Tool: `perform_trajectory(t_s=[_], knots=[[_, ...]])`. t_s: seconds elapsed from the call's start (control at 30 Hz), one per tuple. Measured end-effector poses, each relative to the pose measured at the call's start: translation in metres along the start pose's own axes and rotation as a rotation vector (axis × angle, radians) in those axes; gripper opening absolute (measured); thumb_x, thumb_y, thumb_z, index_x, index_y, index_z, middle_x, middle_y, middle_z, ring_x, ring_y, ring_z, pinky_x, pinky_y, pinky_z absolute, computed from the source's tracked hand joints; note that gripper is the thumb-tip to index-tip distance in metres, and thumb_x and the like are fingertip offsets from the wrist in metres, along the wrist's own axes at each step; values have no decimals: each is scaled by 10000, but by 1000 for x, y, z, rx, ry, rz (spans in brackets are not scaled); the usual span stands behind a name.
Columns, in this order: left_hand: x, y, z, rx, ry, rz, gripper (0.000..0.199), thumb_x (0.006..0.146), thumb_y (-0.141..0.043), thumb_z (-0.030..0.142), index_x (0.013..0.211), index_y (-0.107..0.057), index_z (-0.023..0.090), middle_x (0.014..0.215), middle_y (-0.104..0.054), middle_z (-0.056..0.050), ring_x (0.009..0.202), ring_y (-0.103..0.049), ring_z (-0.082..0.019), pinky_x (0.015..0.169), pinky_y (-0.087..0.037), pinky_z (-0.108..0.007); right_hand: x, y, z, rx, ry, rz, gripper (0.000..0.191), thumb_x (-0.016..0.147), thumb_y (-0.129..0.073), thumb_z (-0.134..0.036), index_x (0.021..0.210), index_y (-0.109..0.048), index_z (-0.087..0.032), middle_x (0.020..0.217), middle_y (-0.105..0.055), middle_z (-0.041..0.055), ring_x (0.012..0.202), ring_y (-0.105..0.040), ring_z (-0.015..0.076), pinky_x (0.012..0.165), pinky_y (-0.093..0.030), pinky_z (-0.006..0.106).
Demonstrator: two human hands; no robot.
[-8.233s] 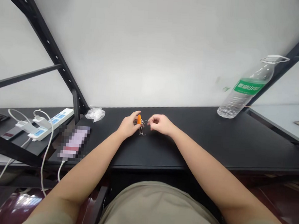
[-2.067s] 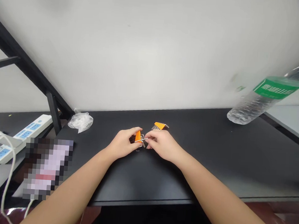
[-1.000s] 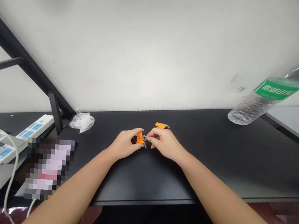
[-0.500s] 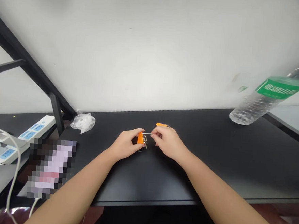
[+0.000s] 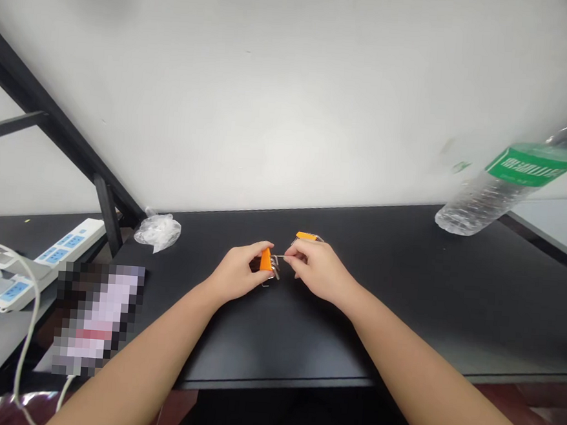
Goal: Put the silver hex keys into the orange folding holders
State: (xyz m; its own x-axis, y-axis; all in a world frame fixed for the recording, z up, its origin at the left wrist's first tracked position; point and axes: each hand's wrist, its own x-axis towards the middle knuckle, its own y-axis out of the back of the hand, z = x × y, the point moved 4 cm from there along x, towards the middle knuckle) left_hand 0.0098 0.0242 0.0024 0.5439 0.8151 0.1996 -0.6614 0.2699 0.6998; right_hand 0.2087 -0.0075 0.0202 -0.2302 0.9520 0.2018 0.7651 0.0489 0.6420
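Note:
My left hand (image 5: 238, 274) is closed around an orange hex key holder (image 5: 266, 260), thumb and fingers on its two ends. Several bent metal hex keys (image 5: 274, 267) stick out of its right side. My right hand (image 5: 316, 266) pinches one thin hex key (image 5: 279, 257), which spans the small gap between the hands. Whether its far end sits in the holder is too small to tell. Just behind my right hand lies a second orange holder (image 5: 306, 236) with thin metal keys, partly hidden by the fingers. A small bent key (image 5: 265, 286) rests on the table below my left fingertips.
On the black table (image 5: 284, 348), a crumpled clear plastic bag (image 5: 158, 232) lies at the back left. A clear bottle with a green label (image 5: 529, 166) stands at the back right. To the left are a white power strip (image 5: 49, 261), cables and a blurred-out object (image 5: 98, 319).
My right hand has moved very slightly left with the pinched hex key, and less of the key shows between the hands. My left hand stays about where it was.

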Motion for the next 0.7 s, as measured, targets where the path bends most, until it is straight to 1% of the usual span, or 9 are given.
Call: perform_trajectory(t_s=[0.13,0.23,0.47,0.7], knots=[[0,1,0,-21,2,12,487,841,-715,344,1309,-620,252,1060,-735,-8,882,-707,-170,883,-590,-321,0,1,0,-8,-8,17,150,957,-545,-257,834,-624,-227,782,-675,5,670,-607,168,635,-439,304],[0,1,1,-28,11,17,507,841,-713,348,1329,-617,247,1096,-738,-22,922,-718,-185,895,-596,-329,0,2,1,-22,-10,54,153,966,-542,-272,847,-628,-228,785,-665,7,668,-601,168,636,-437,306],[0,1,2,-36,14,18,512,833,-724,348,1324,-623,248,1134,-742,-28,957,-724,-196,917,-598,-338,0,7,-5,-35,47,156,166,977,-540,-269,835,-615,-225,801,-653,18,730,-606,181,711,-457,318],[0,1,4,-48,9,20,517,828,-724,335,1328,-626,249,1127,-739,-25,950,-721,-194,921,-601,-342,-2,9,-10,-108,112,153,175,988,-525,-245,837,-612,-225,813,-654,25,726,-568,181,702,-425,325]])
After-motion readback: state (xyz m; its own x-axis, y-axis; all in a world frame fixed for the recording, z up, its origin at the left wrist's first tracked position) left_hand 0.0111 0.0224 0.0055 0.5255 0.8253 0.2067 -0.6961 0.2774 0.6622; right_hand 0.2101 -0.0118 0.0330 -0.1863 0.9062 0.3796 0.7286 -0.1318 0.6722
